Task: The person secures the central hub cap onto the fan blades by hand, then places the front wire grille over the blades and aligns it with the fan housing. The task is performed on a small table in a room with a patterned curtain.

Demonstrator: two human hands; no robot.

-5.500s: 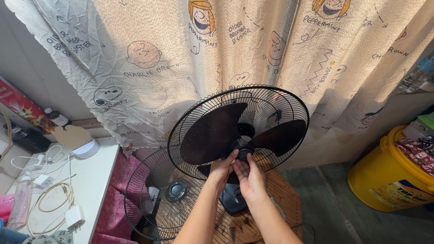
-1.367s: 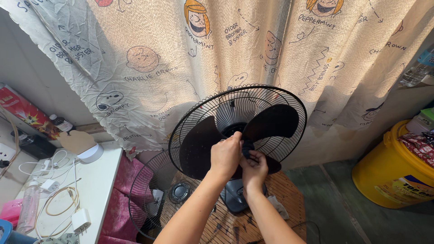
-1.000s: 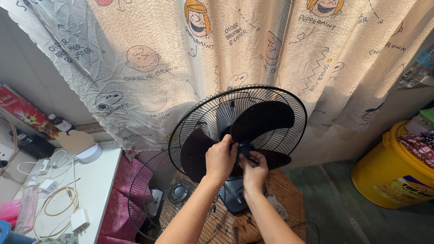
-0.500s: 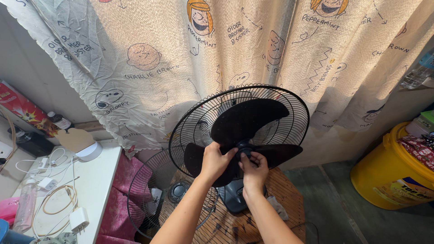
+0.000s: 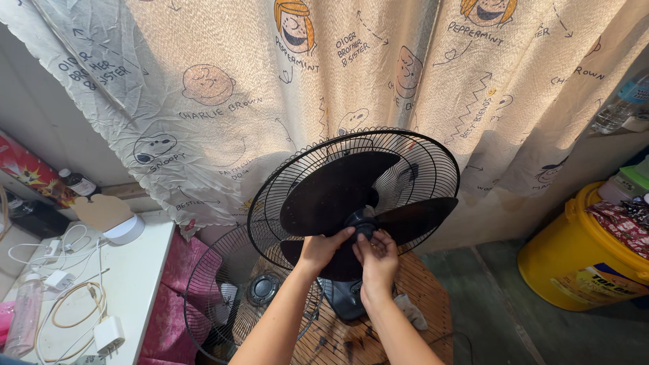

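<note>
Looking down past our forearms, we have both hands at the middle of a black fan. Our left hand (image 5: pixel 318 249) grips the lower edge of the dark fan blade (image 5: pixel 336 194), its fingers (image 5: pixel 338 236) curled onto the blade just left of the hub. Our right hand (image 5: pixel 376 258) is at the black hub cap (image 5: pixel 365 222), fingers (image 5: pixel 374 238) pinched closed around it from below. The three-lobed blade sits inside the rear wire guard (image 5: pixel 433 159), which stands upright on the fan's dark base (image 5: pixel 341 301). That base rests on a round slatted wooden stool (image 5: pixel 419 284), and a small crumpled cloth (image 5: pixel 410 312) lies on the stool just right of our right wrist. The detached front grille (image 5: pixel 216 297) leans low on the left, touching the stool's side and a pink fabric (image 5: pixel 177 284). Behind everything hangs a cream curtain (image 5: pixel 203 81) printed with cartoon figures. At far left a white desk (image 5: pixel 138 270) carries white chargers and cables (image 5: pixel 74 304) and a round white lamp base (image 5: pixel 123 228). A yellow bucket (image 5: pixel 574 263) stands well apart on the right floor.
</note>
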